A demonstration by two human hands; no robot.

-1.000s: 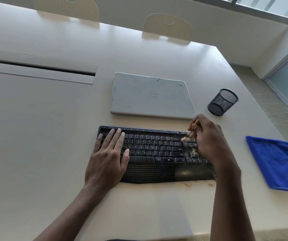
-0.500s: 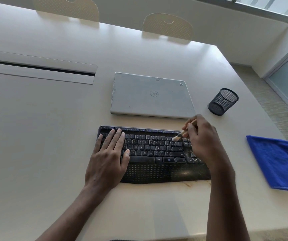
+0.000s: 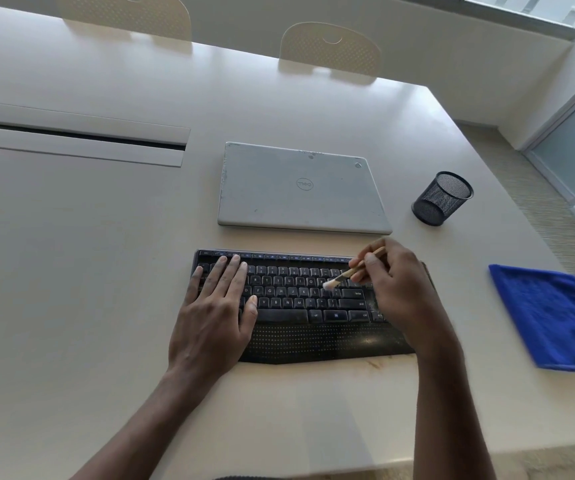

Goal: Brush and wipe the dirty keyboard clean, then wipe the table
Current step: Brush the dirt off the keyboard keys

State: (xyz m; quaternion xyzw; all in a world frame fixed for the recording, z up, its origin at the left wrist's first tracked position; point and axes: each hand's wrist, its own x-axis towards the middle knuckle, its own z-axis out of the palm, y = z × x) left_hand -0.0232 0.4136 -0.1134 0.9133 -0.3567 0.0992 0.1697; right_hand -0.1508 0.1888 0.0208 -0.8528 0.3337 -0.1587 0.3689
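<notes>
My two bare forearms reach up from the bottom edge across a pale table (image 3: 71, 271). A few brownish smudges (image 3: 372, 363) mark the tabletop just in front of the keyboard.

A black keyboard (image 3: 300, 299) with a dotted palm rest lies straight ahead of me, its long side facing me. My left hand (image 3: 215, 313) lies flat on its left end, fingers straight and close together over the keys, thumb out to the side, gripping nothing.

My right hand (image 3: 400, 292) is over the keyboard's right end and hides the keys there. Its fingers and thumb are curled and pinch the wooden handle of a small brush (image 3: 352, 271). The brush slants down to the left, and its pale bristles (image 3: 329, 284) meet the keys right of the middle. This hand is slightly blurred.

To the right, well apart from the keyboard, a folded blue cloth (image 3: 549, 317) lies flat near the table's right edge.

Just beyond the keyboard sits a closed silver laptop (image 3: 300, 188), its lid scuffed. Right of it stands a black mesh pen cup (image 3: 442, 199).

Further left, a long cable slot (image 3: 71, 136) runs across the table. At the far edge two cream chair backs (image 3: 331, 46) show.
</notes>
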